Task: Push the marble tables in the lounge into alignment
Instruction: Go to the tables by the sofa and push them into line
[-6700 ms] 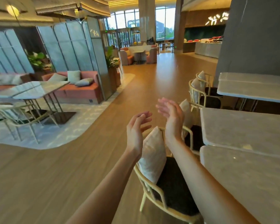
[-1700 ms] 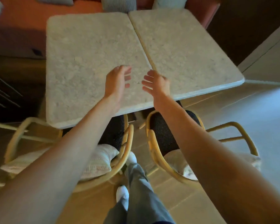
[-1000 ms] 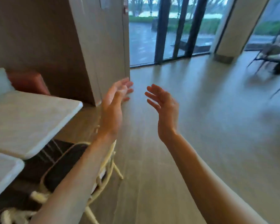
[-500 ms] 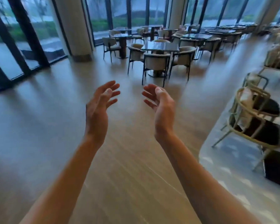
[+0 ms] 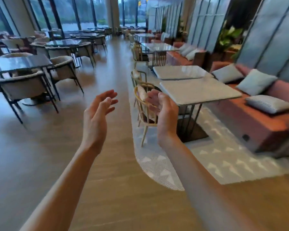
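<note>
Two pale marble tables stand side by side ahead on the right: the nearer marble table (image 5: 198, 91) and the farther marble table (image 5: 180, 72), with a thin dark gap between their tops. Both rest on dark metal legs over a patterned rug. My left hand (image 5: 97, 117) and my right hand (image 5: 163, 112) are raised in front of me over the wooden floor, palms facing each other, fingers apart, holding nothing. Neither hand touches a table; the right hand overlaps a cane chair in front of the nearer table.
Cane chairs with cushions (image 5: 145, 107) line the tables' aisle side. A salmon sofa (image 5: 260, 117) with grey pillows runs behind them on the right. Dark tables with upholstered chairs (image 5: 27, 75) fill the left. A wide wooden aisle (image 5: 110, 67) runs between, toward tall windows.
My view has swung right, from the window side and dark dining tables to the row of marble tables along the sofa. Both hands stay raised and empty.
</note>
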`<action>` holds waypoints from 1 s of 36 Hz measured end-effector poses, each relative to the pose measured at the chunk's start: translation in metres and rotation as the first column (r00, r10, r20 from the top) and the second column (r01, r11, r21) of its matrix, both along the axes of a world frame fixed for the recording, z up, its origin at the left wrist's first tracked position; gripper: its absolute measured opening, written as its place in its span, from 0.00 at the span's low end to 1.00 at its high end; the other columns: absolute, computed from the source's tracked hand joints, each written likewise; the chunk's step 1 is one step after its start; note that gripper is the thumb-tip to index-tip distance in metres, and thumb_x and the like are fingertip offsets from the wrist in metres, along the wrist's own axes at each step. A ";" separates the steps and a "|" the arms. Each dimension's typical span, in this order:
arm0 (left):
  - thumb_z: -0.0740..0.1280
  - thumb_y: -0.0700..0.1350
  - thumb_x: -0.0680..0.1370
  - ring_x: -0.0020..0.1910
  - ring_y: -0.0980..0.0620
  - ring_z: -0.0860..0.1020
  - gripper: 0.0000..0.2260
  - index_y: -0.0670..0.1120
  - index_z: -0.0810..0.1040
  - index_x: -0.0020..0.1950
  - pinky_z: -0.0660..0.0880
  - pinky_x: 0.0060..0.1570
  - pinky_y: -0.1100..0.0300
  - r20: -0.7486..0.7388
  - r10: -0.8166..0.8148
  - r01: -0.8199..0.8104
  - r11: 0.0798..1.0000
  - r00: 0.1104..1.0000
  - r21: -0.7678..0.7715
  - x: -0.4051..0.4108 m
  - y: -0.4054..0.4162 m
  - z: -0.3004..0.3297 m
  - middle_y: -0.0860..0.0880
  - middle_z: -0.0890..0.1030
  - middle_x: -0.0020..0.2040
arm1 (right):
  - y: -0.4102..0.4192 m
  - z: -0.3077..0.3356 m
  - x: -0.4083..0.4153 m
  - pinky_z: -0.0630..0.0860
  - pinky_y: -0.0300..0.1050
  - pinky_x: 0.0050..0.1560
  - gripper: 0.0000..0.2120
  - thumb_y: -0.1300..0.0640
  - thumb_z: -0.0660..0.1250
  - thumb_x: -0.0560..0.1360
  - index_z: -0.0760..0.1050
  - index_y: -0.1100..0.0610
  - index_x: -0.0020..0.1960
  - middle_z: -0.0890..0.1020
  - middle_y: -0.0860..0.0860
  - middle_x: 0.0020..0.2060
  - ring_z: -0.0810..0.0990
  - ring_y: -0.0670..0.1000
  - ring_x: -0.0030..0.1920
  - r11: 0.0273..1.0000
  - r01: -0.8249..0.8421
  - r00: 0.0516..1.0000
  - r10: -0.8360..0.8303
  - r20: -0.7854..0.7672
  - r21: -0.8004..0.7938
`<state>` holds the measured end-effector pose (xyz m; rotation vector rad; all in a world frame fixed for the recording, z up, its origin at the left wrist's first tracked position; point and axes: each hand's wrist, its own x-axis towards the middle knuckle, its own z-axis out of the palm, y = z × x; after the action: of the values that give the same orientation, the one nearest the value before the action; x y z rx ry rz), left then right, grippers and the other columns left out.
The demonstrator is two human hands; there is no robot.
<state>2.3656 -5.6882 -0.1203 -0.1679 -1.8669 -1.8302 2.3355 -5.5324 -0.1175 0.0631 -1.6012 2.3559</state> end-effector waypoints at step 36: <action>0.61 0.52 0.76 0.59 0.53 0.80 0.16 0.51 0.81 0.60 0.77 0.61 0.52 0.240 -0.386 0.392 0.920 0.891 0.027 -0.599 0.218 -0.083 0.52 0.83 0.57 | 0.247 -0.087 -0.502 0.79 0.53 0.59 0.13 0.59 0.58 0.82 0.80 0.61 0.57 0.85 0.57 0.53 0.85 0.55 0.55 0.811 0.573 0.794 -0.584 0.169 0.117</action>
<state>1.7666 -5.4706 -0.2028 -0.3667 -2.1420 -2.1798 1.8336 -5.2854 -0.2049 -0.5894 -1.4938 1.8690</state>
